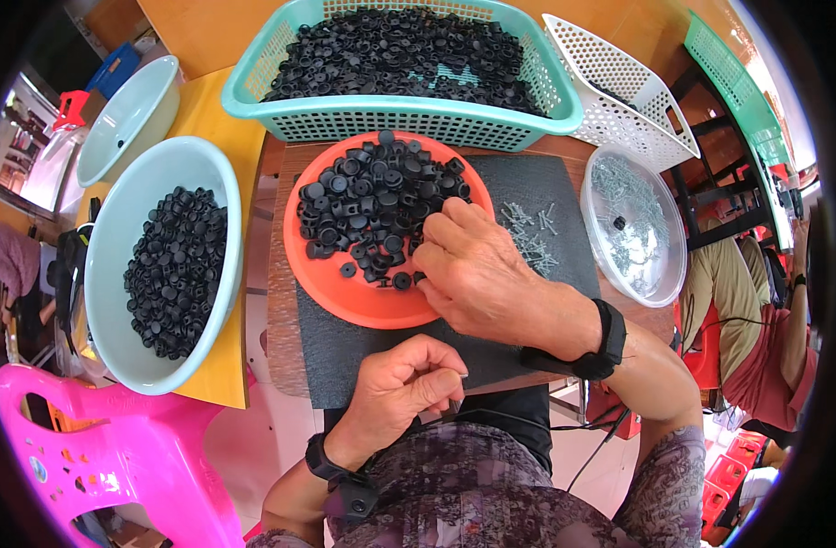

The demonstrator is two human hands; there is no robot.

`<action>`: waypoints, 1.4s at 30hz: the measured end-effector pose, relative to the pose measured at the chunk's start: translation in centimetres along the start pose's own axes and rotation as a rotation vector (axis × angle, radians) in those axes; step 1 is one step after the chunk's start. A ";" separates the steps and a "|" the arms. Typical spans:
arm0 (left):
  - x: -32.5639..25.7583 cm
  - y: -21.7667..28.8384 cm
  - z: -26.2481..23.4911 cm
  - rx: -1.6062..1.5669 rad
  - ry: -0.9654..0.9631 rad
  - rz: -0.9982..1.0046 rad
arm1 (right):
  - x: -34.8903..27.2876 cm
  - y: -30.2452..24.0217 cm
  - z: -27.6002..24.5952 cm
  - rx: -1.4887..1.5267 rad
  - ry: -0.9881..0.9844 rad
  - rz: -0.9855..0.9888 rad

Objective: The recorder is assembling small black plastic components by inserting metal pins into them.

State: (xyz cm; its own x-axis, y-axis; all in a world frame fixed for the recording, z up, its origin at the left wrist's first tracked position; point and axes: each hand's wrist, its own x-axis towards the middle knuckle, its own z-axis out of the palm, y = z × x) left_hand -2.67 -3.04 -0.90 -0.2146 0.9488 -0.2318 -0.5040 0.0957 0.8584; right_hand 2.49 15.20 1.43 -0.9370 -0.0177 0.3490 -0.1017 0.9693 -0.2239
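Note:
My right hand point(482, 269) is over the right side of a red-orange bowl point(372, 312), its fingers curled together. A small black plastic part point(419, 277) shows at its fingertips. Round-topped black plastic parts point(363, 192) are heaped in the bowl. Nearer to me, my left hand point(409, 384) is closed in a pinch just past the front edge of a dark mat point(331, 365). Whatever those fingers hold is too small to make out. Loose metal screws point(530, 239) lie on the mat to the right of the bowl.
Behind the bowl stands a green basket point(390, 123) of black parts. A pale blue basin point(98, 274) of similar parts is at left. At right are a clear tub point(660, 290) of screws and a white perforated basket point(637, 137). A pink chair point(153, 447) stands front left.

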 end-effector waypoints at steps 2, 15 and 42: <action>-0.3 0.0 -0.1 -0.005 -0.005 -0.021 | 0.2 -0.7 -0.3 0.004 0.008 -0.017; -0.1 -0.4 -0.5 0.105 -0.120 0.021 | 5.5 -2.8 3.2 -0.207 0.031 -0.247; 0.9 0.2 5.1 0.205 0.192 0.536 | -9.9 -4.8 -4.0 0.707 0.374 0.356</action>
State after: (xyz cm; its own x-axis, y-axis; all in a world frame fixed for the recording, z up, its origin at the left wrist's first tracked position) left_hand 1.27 -0.64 1.36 -0.5503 0.8118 0.1953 -0.1165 -0.3063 0.9448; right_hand 13.58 11.76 2.70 -0.7941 0.4590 0.3984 -0.1232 0.5203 -0.8450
